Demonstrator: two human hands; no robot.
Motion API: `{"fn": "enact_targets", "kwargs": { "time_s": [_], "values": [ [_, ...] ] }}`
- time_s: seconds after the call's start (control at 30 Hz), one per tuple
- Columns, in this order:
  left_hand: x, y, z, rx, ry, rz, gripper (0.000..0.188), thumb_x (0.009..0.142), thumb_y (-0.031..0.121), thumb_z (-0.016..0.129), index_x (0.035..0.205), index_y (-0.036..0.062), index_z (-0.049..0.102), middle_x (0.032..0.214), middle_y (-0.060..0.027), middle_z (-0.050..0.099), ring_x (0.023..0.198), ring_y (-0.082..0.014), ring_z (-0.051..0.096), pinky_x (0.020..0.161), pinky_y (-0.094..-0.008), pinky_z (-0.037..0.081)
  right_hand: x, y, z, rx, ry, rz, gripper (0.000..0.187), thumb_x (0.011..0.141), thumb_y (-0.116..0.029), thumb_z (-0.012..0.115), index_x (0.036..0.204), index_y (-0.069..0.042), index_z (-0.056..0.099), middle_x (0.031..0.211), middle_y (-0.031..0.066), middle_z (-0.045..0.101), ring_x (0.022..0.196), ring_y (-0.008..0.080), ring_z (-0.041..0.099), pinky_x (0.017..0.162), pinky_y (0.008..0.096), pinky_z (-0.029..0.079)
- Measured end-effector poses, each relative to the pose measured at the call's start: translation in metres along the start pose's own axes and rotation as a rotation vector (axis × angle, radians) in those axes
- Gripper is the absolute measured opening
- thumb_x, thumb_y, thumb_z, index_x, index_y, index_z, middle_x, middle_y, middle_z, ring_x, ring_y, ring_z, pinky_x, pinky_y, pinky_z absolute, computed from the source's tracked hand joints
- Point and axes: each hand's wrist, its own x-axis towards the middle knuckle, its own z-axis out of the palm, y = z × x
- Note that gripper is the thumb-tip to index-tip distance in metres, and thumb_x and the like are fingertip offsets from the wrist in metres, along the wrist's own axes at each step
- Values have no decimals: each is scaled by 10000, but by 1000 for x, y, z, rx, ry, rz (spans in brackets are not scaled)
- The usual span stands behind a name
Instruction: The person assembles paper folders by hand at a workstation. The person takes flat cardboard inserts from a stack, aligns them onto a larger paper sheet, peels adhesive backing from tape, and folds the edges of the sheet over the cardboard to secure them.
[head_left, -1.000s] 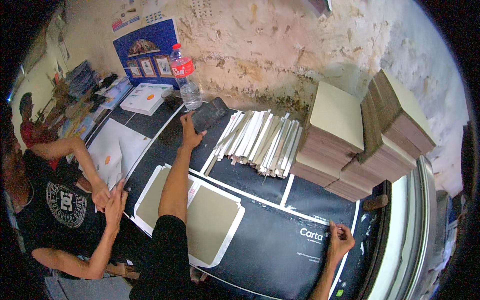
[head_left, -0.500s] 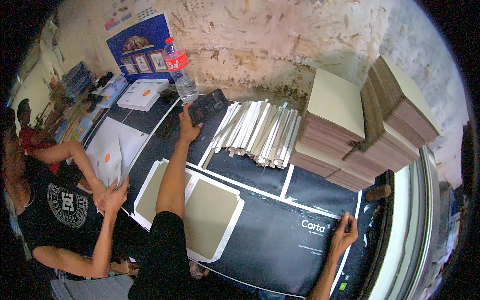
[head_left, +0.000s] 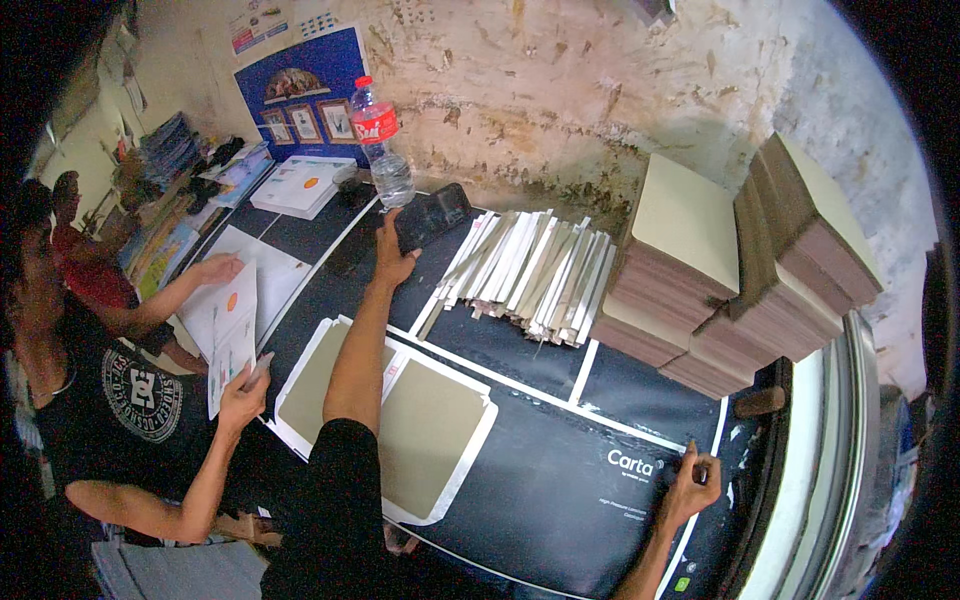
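Observation:
My left hand point(head_left: 393, 248) reaches across the table, its fingers closed round the left end of a dark smartphone point(head_left: 437, 217) that is tilted up beside a plastic water bottle point(head_left: 383, 150). On the right, my right hand point(head_left: 692, 487) is curled with fingertips together over the far right part of a black printed sheet point(head_left: 560, 490). Whatever those fingers pinch, if anything, is hidden. Below my left forearm lies an opened cover point(head_left: 432, 430) with two grey-green boards and white turned-in edges.
A pile of paper strips point(head_left: 525, 270) lies near the wall, with tall stacks of boards point(head_left: 685, 225) to its right. A short wooden handle point(head_left: 760, 402) lies by the table's right side. At left, a co-worker's hand point(head_left: 242, 400) holds printed paper near a white booklet stack point(head_left: 298, 188).
The view has shifted slightly. My left hand stays at the smartphone, and my right fingers have curled more. The co-worker's far hand has moved up off the paper and is spread over the sheet.

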Motion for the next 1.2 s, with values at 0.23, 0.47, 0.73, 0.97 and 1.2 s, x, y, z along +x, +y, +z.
{"fn": "enact_targets", "kwargs": {
  "time_s": [0.23,0.47,0.73,0.97,1.2],
  "values": [
    [21,21,-10,314,-149,-198,1061,588,154,895,1488,144,334,1401,-219,469,1328,-429,446,1096,-566,359,6,29,2,87,-126,79,556,892,-93,775,1409,-41,577,1188,145,673,929,124,606,705,234,479],
    [45,25,-1,439,-268,-186,1069,547,345,937,1450,87,427,1432,-207,476,1374,-420,383,1091,-608,359,8,37,0,57,-134,53,337,923,-81,719,1239,20,662,1038,84,706,870,129,625,731,252,487],
    [50,-24,14,228,46,-151,862,563,524,939,1228,97,593,1291,-208,541,1298,-418,415,1070,-579,378,3,22,4,42,-160,88,310,930,-85,704,1218,25,670,1069,94,714,909,137,637,748,255,485],
    [40,5,12,301,-59,28,923,470,355,981,1255,133,551,1242,-193,505,1228,-434,434,1013,-581,425,6,33,-1,46,-128,34,260,935,-102,714,1158,31,692,1031,80,719,872,133,641,732,259,486],
    [43,10,8,345,-97,78,964,466,208,947,1320,139,505,1272,-202,469,1227,-425,434,1022,-584,423,8,25,-3,61,-128,106,174,909,-102,765,1005,43,763,871,62,731,760,107,638,708,242,497]
  ]
}}
